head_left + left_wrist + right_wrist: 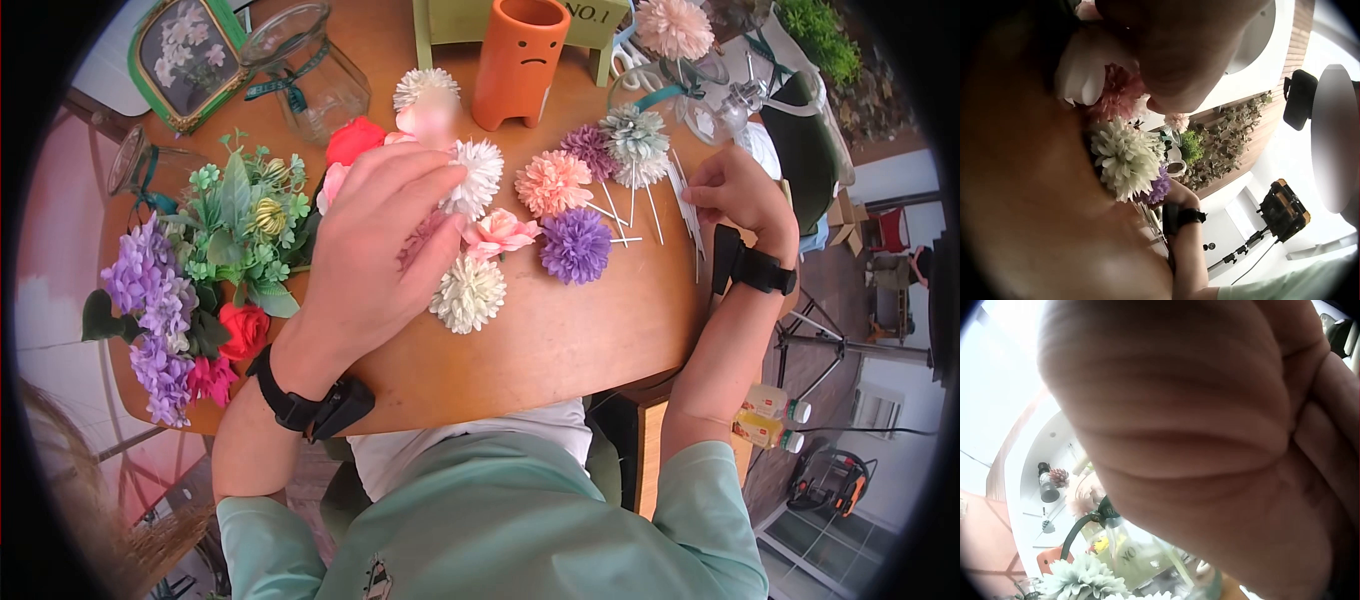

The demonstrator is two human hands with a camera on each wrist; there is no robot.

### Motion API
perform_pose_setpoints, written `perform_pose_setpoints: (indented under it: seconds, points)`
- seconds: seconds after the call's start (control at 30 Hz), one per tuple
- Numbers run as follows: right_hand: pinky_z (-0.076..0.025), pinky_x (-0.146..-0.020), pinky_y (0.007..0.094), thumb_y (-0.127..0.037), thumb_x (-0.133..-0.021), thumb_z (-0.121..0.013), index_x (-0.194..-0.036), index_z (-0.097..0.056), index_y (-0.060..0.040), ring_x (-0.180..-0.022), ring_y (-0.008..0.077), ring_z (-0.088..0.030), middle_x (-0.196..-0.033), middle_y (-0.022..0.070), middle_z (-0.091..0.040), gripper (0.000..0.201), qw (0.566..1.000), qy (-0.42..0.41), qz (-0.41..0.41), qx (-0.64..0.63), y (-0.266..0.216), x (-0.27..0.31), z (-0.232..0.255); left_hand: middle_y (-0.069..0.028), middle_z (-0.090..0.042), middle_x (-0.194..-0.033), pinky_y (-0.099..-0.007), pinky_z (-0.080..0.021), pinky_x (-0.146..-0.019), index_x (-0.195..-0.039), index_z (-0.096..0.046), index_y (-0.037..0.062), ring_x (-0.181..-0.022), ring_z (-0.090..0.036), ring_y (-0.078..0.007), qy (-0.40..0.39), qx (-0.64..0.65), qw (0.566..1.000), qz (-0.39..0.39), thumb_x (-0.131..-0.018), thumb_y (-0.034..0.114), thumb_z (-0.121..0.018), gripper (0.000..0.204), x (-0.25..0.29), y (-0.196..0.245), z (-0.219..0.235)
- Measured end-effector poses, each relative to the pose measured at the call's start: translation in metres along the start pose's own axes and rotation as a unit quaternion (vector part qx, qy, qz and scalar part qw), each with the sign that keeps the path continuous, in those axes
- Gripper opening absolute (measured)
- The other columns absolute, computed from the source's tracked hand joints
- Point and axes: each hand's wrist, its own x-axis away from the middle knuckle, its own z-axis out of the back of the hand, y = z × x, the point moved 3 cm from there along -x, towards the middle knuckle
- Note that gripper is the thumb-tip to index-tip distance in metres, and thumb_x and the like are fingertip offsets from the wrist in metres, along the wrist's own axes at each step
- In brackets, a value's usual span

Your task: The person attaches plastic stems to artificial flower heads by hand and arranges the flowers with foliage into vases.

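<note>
My left hand [385, 235] lies over a cluster of artificial flower heads, its fingers nearly straight. Between thumb and forefinger shows a dusty pink flower [1119, 94], partly hidden. Beside that hand are a white flower [474, 180], a pink rose [502, 234] and a cream flower [468, 294]. On the right, my right hand [745, 195] has its fingers curled, the fingertips pinching at a bunch of thin white sticks [690, 215] on the table. Peach [554, 183], purple [576, 246] and pale green [636, 145] flowers, with white stems near them, lie between the hands.
Greenery [240, 215] and lilac blossoms [150, 275] crowd the table's left side. Behind stand a glass vase [325, 90], a framed flower picture [185, 55], an orange pot [520, 65] with a frowning face and a green stand [445, 40]. Another glass vessel [715, 115] stands back right.
</note>
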Motion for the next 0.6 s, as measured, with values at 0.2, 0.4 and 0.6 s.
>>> perform_pose_setpoints:
  seconds: [0.2,0.4,0.6]
  points:
    - [-0.059,-0.058,0.0280,-0.010,-0.089,-0.079,-0.092,-0.075,0.0067,-0.064,0.0150,-0.072,-0.077,0.0105,-0.075,0.017,0.999,-0.003,0.013,-0.038,0.000,0.007,0.001,-0.0136,-0.070,-0.129,-0.0359,-0.053,-0.092,-0.123,-0.072,0.0006,-0.112,-0.067,-0.0259,0.099,0.034,0.994,-0.005,-0.076,-0.003,-0.086,0.050,0.001,-0.001,0.008]
    - [-0.059,-0.063,0.0276,-0.016,-0.092,-0.074,-0.095,-0.076,0.0045,-0.068,0.0128,-0.071,-0.080,0.0080,-0.075,0.021,0.993,0.024,0.062,-0.094,0.011,0.003,0.010,-0.0104,-0.067,-0.131,-0.0254,-0.050,-0.079,-0.127,-0.072,0.0001,-0.098,-0.061,-0.0123,0.137,0.112,0.982,0.066,-0.077,-0.006,-0.087,0.052,0.004,-0.002,0.011]
    - [-0.056,-0.066,0.0246,-0.015,-0.095,-0.072,-0.101,-0.077,0.0025,-0.073,0.0116,-0.070,-0.090,0.0073,-0.075,0.020,0.966,0.147,0.111,-0.179,0.002,0.007,0.020,-0.0126,-0.068,-0.127,-0.0308,-0.059,-0.085,-0.127,-0.072,0.0019,-0.107,-0.069,-0.0207,0.172,0.112,0.978,0.043,-0.076,-0.003,-0.086,0.053,0.000,-0.001,0.012]
